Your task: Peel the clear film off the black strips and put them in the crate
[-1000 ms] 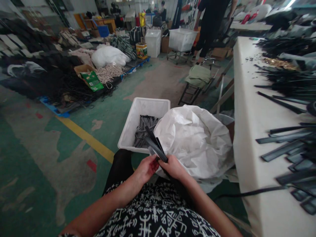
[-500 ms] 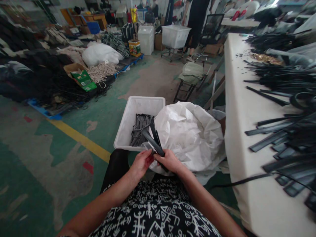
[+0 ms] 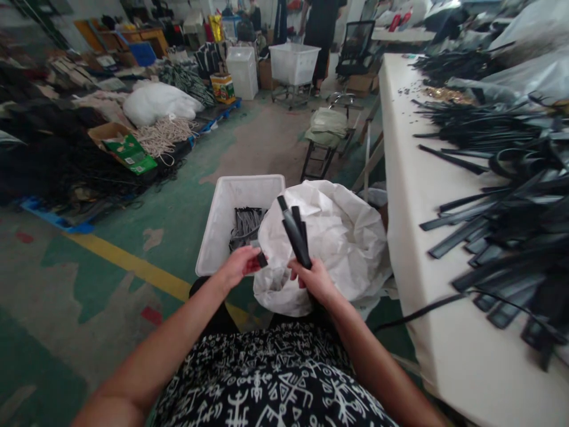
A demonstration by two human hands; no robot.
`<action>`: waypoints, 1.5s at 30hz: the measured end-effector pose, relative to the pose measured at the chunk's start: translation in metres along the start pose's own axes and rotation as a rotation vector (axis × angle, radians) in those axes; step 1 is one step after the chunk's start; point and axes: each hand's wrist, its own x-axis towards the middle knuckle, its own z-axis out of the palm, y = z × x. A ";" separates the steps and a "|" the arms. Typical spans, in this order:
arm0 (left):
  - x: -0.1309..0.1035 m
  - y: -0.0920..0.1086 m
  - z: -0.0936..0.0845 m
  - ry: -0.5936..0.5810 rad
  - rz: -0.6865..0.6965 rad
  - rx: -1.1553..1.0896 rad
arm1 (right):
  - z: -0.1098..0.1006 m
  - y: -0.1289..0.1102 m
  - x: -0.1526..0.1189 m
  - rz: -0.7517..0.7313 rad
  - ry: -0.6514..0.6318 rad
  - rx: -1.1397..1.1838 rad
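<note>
My right hand (image 3: 312,280) is closed around a few black straps (image 3: 296,234), which point up and away from me over the white sack (image 3: 342,237). To its left, my left hand (image 3: 242,265) pinches a small dark piece (image 3: 262,259) with a greyish bit at its upper end; its exact kind cannot be made out. That hand hovers by the near right corner of the white plastic bin (image 3: 205,237). Inside the bin lies a bundle of grey straps with dark ends (image 3: 246,224).
On my right, a table with a pale cover (image 3: 402,178) carries piles of black straps (image 3: 502,237). Ahead stands a small stool with folded cloth (image 3: 328,124). A person (image 3: 322,35) stands beyond a white wheeled bin (image 3: 294,62). Pallets with heaped goods (image 3: 164,104) lie left.
My hands have moved apart, the left one leftward with the small dark piece. The straps in my right hand now stand more upright. The whole view has turned slightly right.
</note>
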 end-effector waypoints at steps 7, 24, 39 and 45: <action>0.045 0.115 0.016 -0.083 0.439 0.308 | -0.052 0.022 0.011 0.048 0.330 0.167; 0.054 -0.041 0.050 -0.009 0.504 0.885 | -0.047 0.040 0.005 0.078 0.214 0.231; 0.020 -0.060 0.068 -0.156 0.263 0.573 | -0.039 0.037 0.002 0.137 0.086 0.179; -0.035 -0.046 0.055 -0.272 0.480 0.680 | -0.019 0.010 -0.011 0.084 -0.057 0.191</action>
